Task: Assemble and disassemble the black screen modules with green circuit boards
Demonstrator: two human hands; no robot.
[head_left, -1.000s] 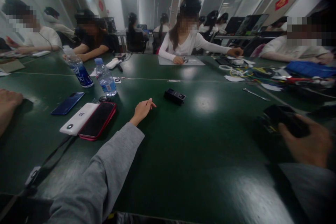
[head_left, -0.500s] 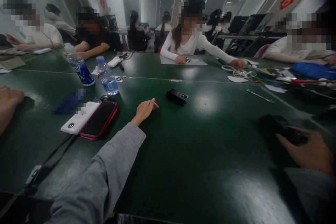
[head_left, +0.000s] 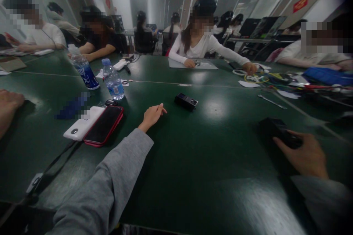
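Note:
My left hand [head_left: 153, 116] rests on the green table [head_left: 193, 176], fingers loosely stretched, with nothing in it. Just beyond its fingertips lies a small black oblong device [head_left: 186, 101] with silvery details on its end. At the right, my right hand [head_left: 307, 154] is closed around a larger black boxy device [head_left: 277, 129], held over the table; its exact kind is unclear in the dark. Left of my left forearm lie a phone in a red case [head_left: 104, 125] and a white power bank [head_left: 84, 125], side by side.
Two plastic bottles, a clear one [head_left: 113, 80] and a blue-labelled one [head_left: 84, 68], stand behind the phone. Another person's hand [head_left: 10, 104] rests at the far left. A wrench [head_left: 271, 101] and tangled cables [head_left: 298, 84] lie at the right; co-workers sit across the table.
My right hand has moved to the left with the black boxy device in it. My left hand and the small device have stayed in place.

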